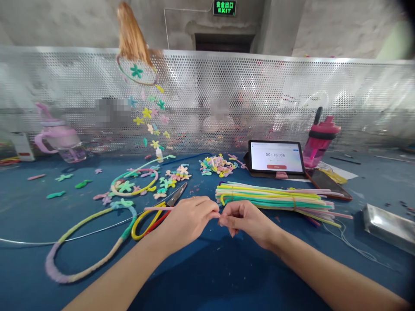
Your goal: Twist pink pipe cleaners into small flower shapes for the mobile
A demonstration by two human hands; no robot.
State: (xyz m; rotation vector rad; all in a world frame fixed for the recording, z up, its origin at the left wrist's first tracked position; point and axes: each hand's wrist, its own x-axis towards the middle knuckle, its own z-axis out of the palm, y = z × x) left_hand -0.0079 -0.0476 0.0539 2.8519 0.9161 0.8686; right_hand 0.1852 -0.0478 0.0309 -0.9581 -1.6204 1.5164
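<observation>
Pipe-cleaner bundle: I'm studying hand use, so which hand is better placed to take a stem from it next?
Probably the right hand: the bundle lies just beyond it, while the left hand is farther, holding the pink stem.

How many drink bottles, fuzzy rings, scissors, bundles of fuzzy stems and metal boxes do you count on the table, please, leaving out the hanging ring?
Drink bottles: 2
Fuzzy rings: 2
Scissors: 1 pair
Bundle of fuzzy stems: 1
Metal box: 1
Total: 7
</observation>
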